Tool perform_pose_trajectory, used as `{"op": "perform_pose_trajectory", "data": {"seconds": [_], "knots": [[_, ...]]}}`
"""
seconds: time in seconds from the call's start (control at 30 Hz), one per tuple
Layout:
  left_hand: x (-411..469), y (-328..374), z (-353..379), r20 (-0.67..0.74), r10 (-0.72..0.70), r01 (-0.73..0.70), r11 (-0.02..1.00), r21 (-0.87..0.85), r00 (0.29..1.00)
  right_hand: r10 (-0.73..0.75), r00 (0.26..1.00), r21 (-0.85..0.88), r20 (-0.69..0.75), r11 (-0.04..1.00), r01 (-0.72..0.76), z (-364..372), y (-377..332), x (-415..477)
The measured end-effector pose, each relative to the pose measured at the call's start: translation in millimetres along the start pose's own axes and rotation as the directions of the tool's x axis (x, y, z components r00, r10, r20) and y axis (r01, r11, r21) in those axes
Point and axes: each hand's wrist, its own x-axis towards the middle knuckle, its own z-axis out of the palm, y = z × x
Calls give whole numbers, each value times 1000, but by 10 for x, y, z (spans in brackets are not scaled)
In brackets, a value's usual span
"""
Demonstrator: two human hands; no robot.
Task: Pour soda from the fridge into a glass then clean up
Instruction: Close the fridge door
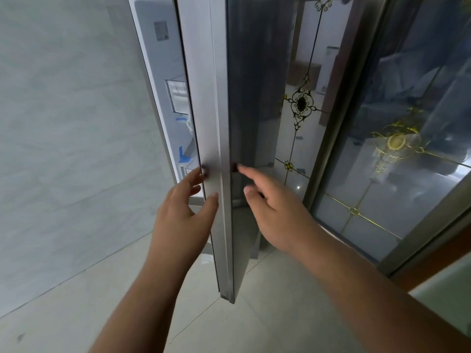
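Note:
The fridge door [216, 128] stands ajar and I see it edge-on: a silver edge with a dark glossy front to its right. Through the gap on the left shows the lit fridge interior [178, 98], with white shelves and something blue. My left hand [183, 215] holds the door's edge, fingers curled behind it and thumb on its face. My right hand [275, 207] is spread against the dark front, its index fingertip at a small dark handle recess [234, 167]. No soda or glass is in view.
A pale grey marbled wall [71, 123] runs along the left. To the right stands a metal-framed glass door [382, 149] with gold and black ornaments. The floor [254, 314] is light tile, and the fridge door's lower corner hangs just above it.

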Motion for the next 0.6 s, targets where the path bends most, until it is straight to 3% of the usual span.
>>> {"op": "perform_pose_trajectory", "data": {"seconds": [0.2, 0.6], "knots": [[115, -187, -65, -7, -32, 32, 999, -1, 999, -22, 984, -68, 176, 997, 35, 140, -99, 167], [668, -658, -396, 41, -73, 74, 997, -15, 996, -19, 964, -158, 267, 985, 63, 676, -463, 890]]}}
